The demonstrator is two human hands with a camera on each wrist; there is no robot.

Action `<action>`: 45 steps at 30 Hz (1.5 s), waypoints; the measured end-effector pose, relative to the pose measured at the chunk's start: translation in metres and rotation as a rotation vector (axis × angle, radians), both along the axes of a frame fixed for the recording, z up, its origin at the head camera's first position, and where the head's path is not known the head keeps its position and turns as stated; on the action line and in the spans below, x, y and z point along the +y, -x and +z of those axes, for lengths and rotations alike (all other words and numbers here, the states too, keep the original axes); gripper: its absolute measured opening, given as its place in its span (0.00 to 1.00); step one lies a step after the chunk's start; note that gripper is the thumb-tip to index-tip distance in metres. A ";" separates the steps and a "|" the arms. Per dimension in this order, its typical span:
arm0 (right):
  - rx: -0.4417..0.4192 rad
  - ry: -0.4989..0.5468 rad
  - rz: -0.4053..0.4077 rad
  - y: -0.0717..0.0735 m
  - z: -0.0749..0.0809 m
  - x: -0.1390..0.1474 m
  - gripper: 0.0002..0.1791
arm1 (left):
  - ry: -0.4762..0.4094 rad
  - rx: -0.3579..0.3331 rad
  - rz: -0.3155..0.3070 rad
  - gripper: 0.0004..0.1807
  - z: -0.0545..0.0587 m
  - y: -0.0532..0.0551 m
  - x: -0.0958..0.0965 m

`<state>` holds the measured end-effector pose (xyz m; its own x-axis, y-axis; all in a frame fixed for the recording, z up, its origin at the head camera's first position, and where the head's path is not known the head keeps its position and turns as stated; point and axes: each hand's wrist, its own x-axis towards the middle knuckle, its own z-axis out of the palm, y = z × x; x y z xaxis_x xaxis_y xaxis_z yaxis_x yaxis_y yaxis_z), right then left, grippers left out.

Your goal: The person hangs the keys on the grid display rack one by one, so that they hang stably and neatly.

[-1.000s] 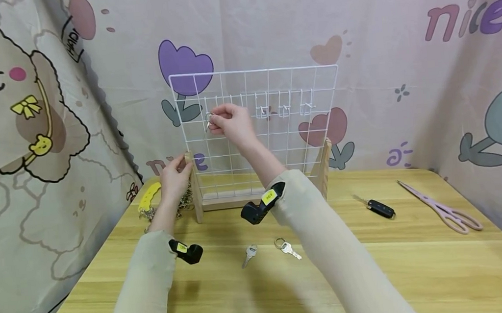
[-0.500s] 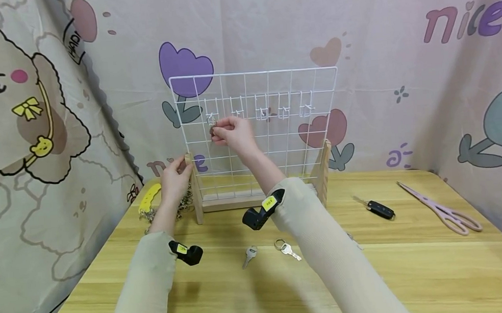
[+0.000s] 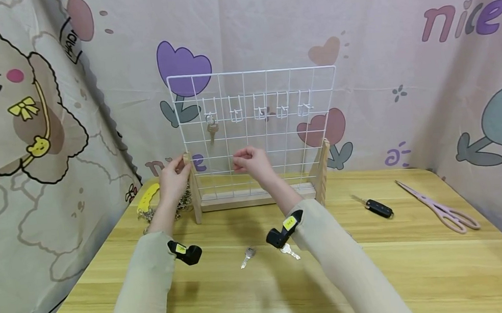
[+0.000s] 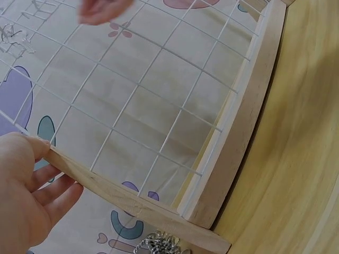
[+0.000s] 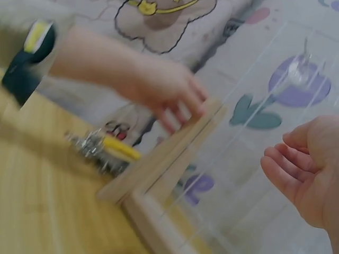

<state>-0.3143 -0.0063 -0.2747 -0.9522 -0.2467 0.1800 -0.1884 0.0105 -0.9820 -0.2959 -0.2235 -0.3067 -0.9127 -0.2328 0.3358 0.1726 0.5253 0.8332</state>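
Observation:
My left hand (image 3: 174, 178) grips the top of the wooden side post (image 4: 132, 206) of a white wire grid rack (image 3: 250, 153), thumb on one side and fingers on the other. A key (image 3: 212, 129) hangs from the leftmost white hook on the grid. Below and right of it, my right hand (image 3: 256, 166) is in front of the mesh with relaxed, slightly bent fingers and nothing in them. On the table beneath lie a silver key (image 3: 248, 256) and another key (image 3: 290, 252), partly covered by the right wrist camera.
Several white hooks (image 3: 260, 111) line the grid. To the right lie a black car key (image 3: 379, 209) and pink-handled scissors (image 3: 441, 208). Behind the left hand sit a yellow strip (image 3: 148, 198) and a tangle of metal chain (image 5: 94, 144).
My right hand has let go of the key, now hanging on the leftmost hook, and has moved down and to the right. The left hand stays on the post.

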 end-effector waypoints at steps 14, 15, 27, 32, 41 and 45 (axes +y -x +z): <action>-0.103 -0.176 0.097 -0.031 -0.096 0.038 0.16 | 0.010 0.000 0.003 0.26 0.001 0.002 0.002; -0.108 -0.187 0.105 -0.033 -0.101 0.041 0.16 | 0.011 -0.002 0.001 0.26 0.001 0.002 0.002; -0.103 -0.320 0.258 -0.051 -0.132 0.058 0.14 | 0.010 0.000 0.010 0.26 -0.001 0.004 0.000; -0.024 -0.353 0.325 -0.056 -0.138 0.058 0.13 | 0.009 0.002 0.009 0.26 0.000 0.004 0.000; 0.105 -0.466 0.351 -0.061 -0.143 0.053 0.10 | 0.011 0.004 0.018 0.27 0.000 0.003 0.000; 0.179 -0.545 0.345 -0.062 -0.144 0.050 0.09 | 0.010 -0.003 0.011 0.27 0.000 0.002 -0.001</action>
<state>-0.2523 0.0440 -0.4188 -0.7696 -0.6319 0.0916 -0.4298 0.4065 -0.8062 -0.2976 -0.2241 -0.3070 -0.9111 -0.2400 0.3350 0.1637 0.5354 0.8286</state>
